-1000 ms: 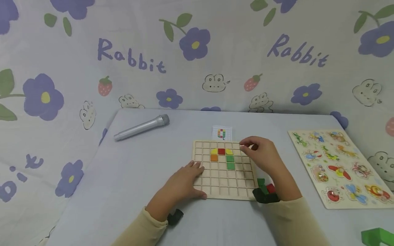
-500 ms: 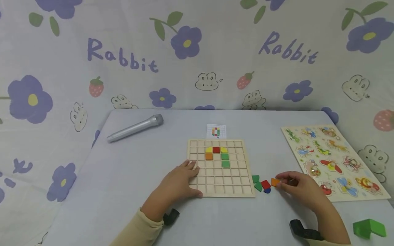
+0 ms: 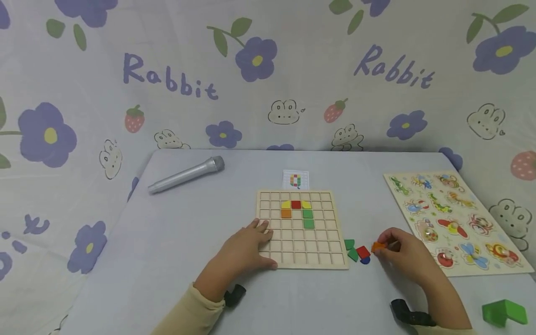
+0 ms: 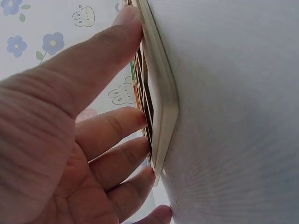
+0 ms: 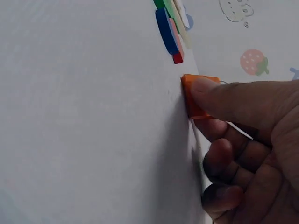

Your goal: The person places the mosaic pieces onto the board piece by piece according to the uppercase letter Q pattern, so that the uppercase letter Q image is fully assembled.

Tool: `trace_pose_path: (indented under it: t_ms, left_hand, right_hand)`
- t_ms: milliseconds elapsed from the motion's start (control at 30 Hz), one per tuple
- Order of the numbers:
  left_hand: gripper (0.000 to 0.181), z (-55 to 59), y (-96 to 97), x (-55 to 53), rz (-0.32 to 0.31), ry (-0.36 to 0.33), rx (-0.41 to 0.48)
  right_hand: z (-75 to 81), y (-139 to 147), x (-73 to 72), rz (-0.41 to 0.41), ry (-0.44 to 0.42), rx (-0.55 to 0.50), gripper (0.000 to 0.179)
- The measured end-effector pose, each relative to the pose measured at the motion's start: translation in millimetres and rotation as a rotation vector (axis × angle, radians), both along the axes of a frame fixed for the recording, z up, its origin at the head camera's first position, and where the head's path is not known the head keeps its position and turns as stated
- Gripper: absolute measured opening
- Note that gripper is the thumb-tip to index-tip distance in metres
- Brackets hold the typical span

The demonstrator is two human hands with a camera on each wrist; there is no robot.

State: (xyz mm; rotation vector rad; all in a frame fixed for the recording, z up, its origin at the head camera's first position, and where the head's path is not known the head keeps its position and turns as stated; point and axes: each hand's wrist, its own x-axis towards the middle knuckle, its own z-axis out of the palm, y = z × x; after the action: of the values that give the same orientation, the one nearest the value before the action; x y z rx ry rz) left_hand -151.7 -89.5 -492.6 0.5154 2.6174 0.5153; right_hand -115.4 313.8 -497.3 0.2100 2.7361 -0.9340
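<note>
My left hand (image 3: 244, 249) rests on the left side of a wooden grid board (image 3: 310, 256), fingers over the frame and thumb at the near edge. Set in the grid are two yellow corner tiles, a red square (image 3: 296, 204), an orange square (image 3: 286, 213) and two green squares (image 3: 308, 218). To the right of the board, my right hand (image 3: 404, 253) pinches another orange square tile (image 5: 193, 106) between thumb and index finger, tilted close over the table. Beside it lie a red tile (image 3: 363, 252), a blue rounded tile (image 3: 365, 261) and two green tiles (image 3: 351, 249).
A small pattern card (image 3: 289, 174) lies behind the board. A silver toy microphone (image 3: 186, 176) is at the back left. An animal puzzle board (image 3: 460, 228) lies at the right, with a green block (image 3: 504, 311) nearer the front.
My right hand has gone from the board's upper right to the loose tiles and taken hold of an orange one, which now tilts. My left hand stays on the board.
</note>
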Motion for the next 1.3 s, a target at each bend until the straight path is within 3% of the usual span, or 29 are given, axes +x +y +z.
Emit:
trace_pose_path:
  t_ms: [200,367,467,600,767,933,1300]
  left_hand:
    - [0.092,0.6,-2.7,-1.9,0.011,0.0,-0.01]
    - [0.092,-0.7,-5.1,-3.5,0.003,-0.003,-0.012]
    - [0.092,-1.4,-4.7,-4.3,-0.007,-0.001,-0.006]
    - [0.093,-1.8,-3.9,-3.5,-0.007,0.008,-0.001]
    - [0.093,-0.5,-2.0,-1.6,-0.007,0.021,-0.017]
    - [0.093,-2.3,2.0,0.4,-0.019,0.026,-0.028]
    - [0.092,2.4,-2.1,-1.0,-0.021,0.045,-0.042]
  right_hand:
    - [17.2,-23.8,-26.5,0.051,0.09,-0.007,0.016]
    - [33.7,-83.3,-54.3,0.106,0.153,-0.104,0.011]
    - [32.8,-123.2,-66.9,0.155,0.158,-0.159,0.008]
    - [18.7,-160.4,-78.4,0.207,0.156,-0.196,0.006]
    - [3.4,-176.4,-85.0,0.204,0.151,-0.206,0.006]
    - [-4.8,-177.9,-82.4,0.178,0.116,-0.192,0.004]
    - [-3.4,-182.1,-83.1,0.244,0.11,-0.208,0.006]
